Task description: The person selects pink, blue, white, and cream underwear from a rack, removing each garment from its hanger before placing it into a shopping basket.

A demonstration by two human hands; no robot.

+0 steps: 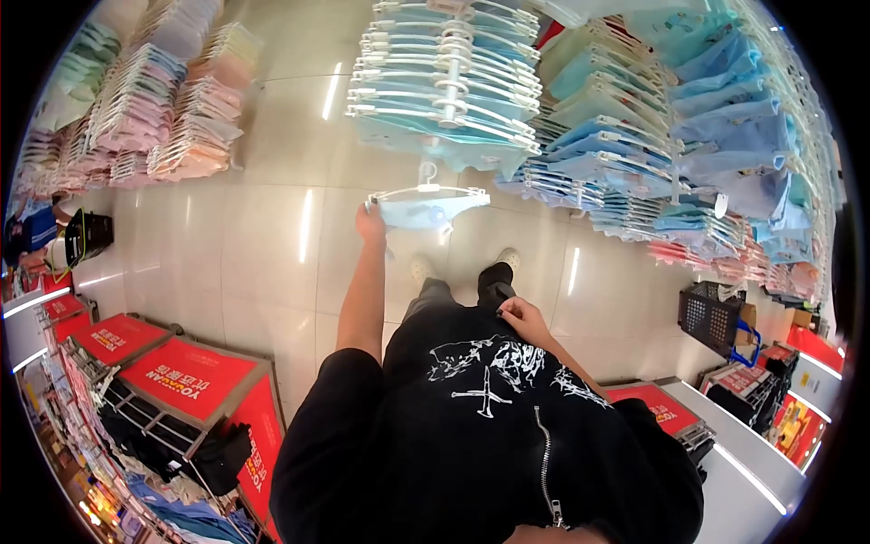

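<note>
My black zip hoodie with white print (471, 435) fills the foreground. Ahead hangs a row of pale blue garments on white plastic hangers (444, 82). Just below it, my left hand (370, 222) grips one end of a white plastic hanger carrying a light blue garment (426, 204). My right hand (521, 317) curls at the hoodie's hem, and I cannot tell whether it is gripping the cloth.

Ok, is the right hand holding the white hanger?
No, the left hand grips the white hanger with its light blue garment, while the right hand sits against the black top.
</note>
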